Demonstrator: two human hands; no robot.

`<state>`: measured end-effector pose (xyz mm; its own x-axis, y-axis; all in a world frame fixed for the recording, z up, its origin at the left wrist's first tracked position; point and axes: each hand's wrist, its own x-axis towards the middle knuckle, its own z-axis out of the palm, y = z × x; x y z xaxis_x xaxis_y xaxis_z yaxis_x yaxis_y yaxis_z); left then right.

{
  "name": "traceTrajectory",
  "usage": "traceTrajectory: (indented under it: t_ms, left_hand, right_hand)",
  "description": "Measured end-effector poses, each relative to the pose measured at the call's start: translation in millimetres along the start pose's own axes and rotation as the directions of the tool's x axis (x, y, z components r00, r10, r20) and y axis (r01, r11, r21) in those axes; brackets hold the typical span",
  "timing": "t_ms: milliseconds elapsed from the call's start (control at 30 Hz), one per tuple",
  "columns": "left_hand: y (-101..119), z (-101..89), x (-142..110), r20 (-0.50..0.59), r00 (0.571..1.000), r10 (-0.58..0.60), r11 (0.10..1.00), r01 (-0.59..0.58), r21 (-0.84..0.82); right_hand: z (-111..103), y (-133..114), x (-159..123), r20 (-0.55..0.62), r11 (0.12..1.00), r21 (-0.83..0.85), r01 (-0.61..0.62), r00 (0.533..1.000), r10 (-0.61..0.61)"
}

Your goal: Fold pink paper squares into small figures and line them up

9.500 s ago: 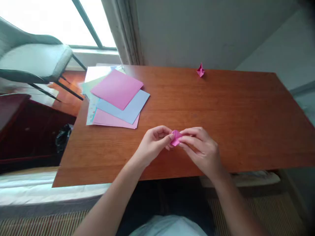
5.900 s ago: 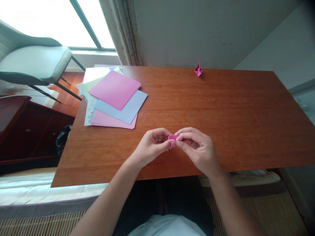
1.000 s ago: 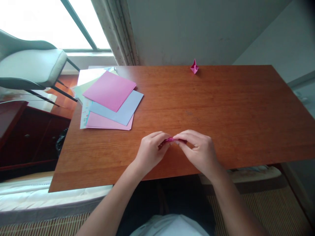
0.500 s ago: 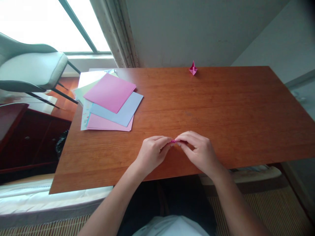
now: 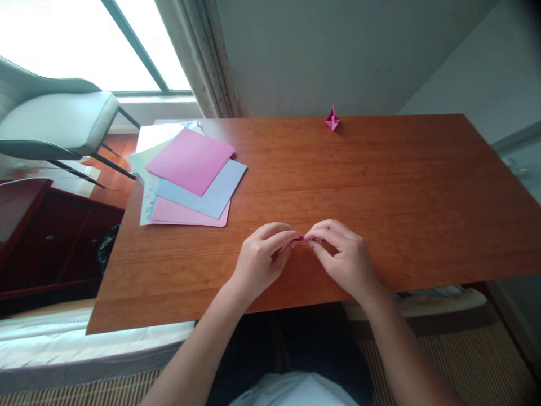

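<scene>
Between my two hands is a small folded piece of pink paper [image 5: 301, 238], mostly hidden by the fingers. My left hand [image 5: 267, 252] pinches its left end between thumb and fingers. The right end is pinched in the fingertips of my right hand [image 5: 338, 251]. Both hands are over the near middle of the wooden table [image 5: 380, 197]. Far off by the table's back edge stands a pink origami figure [image 5: 332, 119] with an upright point.
At the table's left lies a fanned stack of coloured sheets, with pink paper [image 5: 190, 159] on top, blue paper [image 5: 224, 186] and light pink paper [image 5: 186, 213] below. A pale chair [image 5: 59, 118] stands left of the table, near a dark red cabinet [image 5: 63, 237].
Both hands have risen slightly in the picture, still pinching the folded paper. Less of the pink paper shows between the fingertips. The sheets and the origami figure lie as before.
</scene>
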<state>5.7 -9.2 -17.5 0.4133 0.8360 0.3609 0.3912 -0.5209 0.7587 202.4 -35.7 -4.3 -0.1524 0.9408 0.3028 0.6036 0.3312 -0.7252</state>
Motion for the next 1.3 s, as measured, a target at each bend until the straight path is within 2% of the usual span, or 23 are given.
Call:
traceTrajectory:
  t_ms: [133, 333, 667, 767, 1000, 1300]
  left_hand:
    - [-2, 0.2, 0, -0.012, 1.000, -0.009, 1.000, 0.009, 0.025]
    - [-3, 1.6, -1, -0.004, 1.000, -0.025, 0.997, 0.025, 0.074]
    - [-2, 4.2, -1, 0.014, 0.999, -0.046, 0.987, 0.043, 0.153]
    - [-1, 2.4, 0, 0.012, 0.997, -0.073, 0.993, 0.071, 0.097]
    - [2, -6.1, 4, -0.091, 0.974, -0.210, 0.972, 0.197, -0.129]
    - [1, -11.4, 4, -0.158, 0.958, -0.239, 0.948, 0.195, -0.251]
  right_hand:
    - [2, 3, -1, -0.031, 1.000, -0.005, -0.017, 0.999, 0.017]
    - [8, 6, -2, -0.005, 1.000, 0.003, 0.004, 1.000, -0.004]
    - [12, 5, -1, 0.036, 0.995, -0.086, 0.051, 0.998, -0.048]
    - [8, 5, 0, 0.023, 0.997, -0.071, 0.040, 0.999, -0.039]
    - [-10, 8, -3, -0.089, 0.989, 0.080, -0.125, 0.987, 0.132]
    - [-12, 19, -14, -0.175, 0.942, 0.267, -0.204, 0.951, 0.255]
